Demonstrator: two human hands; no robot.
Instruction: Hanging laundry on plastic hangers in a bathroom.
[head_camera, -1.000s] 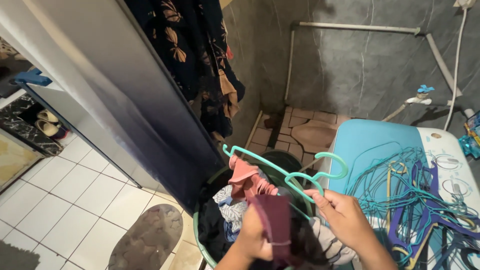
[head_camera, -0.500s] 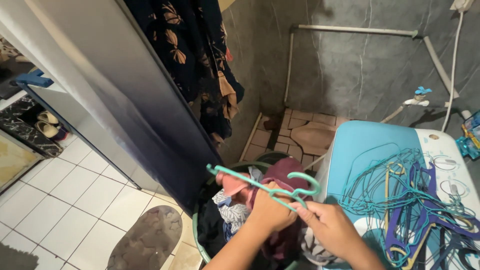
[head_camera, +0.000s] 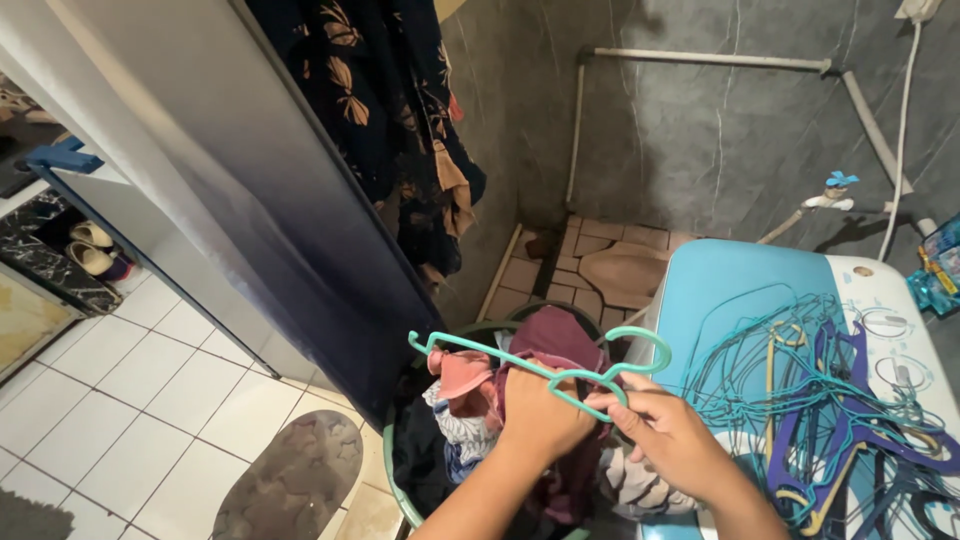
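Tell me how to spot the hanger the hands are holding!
Find the blue-topped washing machine on the right, then the laundry basket beside it. Over the basket, both hands grip a teal plastic hanger. It is held up alone, unlike the tangled pile of hangers lying on the machine.

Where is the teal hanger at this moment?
The teal hanger is low in the head view's centre, held by both hands over the laundry basket, left of the washing machine.

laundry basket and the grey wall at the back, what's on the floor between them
In the head view, a strip of reddish-brown floor tiles lies between the laundry basket and the grey wall, with no object standing on the part that shows.
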